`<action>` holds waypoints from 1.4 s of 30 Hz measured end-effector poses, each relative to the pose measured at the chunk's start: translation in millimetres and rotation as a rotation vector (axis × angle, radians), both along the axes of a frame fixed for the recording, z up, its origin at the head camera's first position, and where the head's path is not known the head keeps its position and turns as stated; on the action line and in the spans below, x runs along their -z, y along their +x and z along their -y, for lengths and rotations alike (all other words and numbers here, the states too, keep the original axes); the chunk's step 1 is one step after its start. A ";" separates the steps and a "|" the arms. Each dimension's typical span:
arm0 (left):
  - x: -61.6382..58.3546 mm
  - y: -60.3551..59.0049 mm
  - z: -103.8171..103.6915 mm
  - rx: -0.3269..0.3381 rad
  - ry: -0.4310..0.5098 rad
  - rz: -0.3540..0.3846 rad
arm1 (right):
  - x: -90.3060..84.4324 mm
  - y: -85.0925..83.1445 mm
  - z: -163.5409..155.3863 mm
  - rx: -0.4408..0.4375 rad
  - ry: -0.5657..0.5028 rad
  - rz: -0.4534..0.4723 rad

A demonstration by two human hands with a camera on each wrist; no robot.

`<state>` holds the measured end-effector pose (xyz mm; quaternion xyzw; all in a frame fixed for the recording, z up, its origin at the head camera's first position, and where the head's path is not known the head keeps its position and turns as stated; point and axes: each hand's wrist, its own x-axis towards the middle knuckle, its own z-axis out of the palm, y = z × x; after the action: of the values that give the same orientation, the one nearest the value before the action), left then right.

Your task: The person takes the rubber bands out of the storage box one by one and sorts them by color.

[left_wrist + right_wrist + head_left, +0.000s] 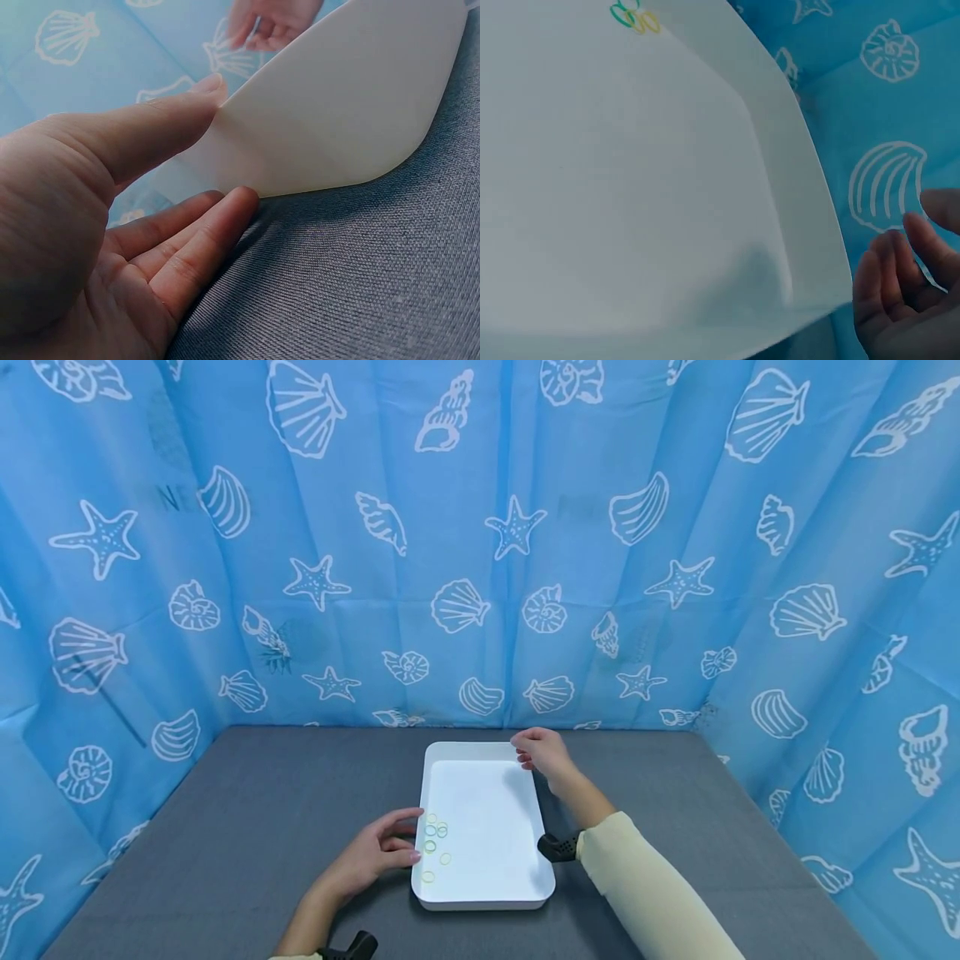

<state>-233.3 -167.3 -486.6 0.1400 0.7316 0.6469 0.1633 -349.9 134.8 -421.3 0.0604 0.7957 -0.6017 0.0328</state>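
Observation:
A white rectangular tray (491,827) lies on the grey cloth, its long sides running away from me. Thin yellow and green rubber bands (431,846) lie along its left side, some overlapping. At the left wall is my left hand (377,850), fingers extended; in the left wrist view the thumb (169,124) lies at the rim and the fingertips (244,199) are low beside the wall. My right hand (545,753) hovers at the far right corner, fingers loosely bent; the right wrist view shows nothing between thumb and fingers (889,274).
Grey cloth (300,810) covers the table around the tray. Blue curtains (480,568) with white shells and starfish hang behind the table and along both sides. A black wrist strap with a camera mount (558,847) sits at the right cuff, close by the tray's right rim.

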 end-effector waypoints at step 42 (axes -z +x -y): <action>0.2 -2.4 -0.4 0.000 -0.010 0.005 | 37.6 26.9 71.8 -0.674 0.217 -0.026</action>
<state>-235.7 -167.0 -486.8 0.1374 0.7344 0.6436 0.1660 -323.0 63.0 -458.9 -0.2099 0.8307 -0.4698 0.2128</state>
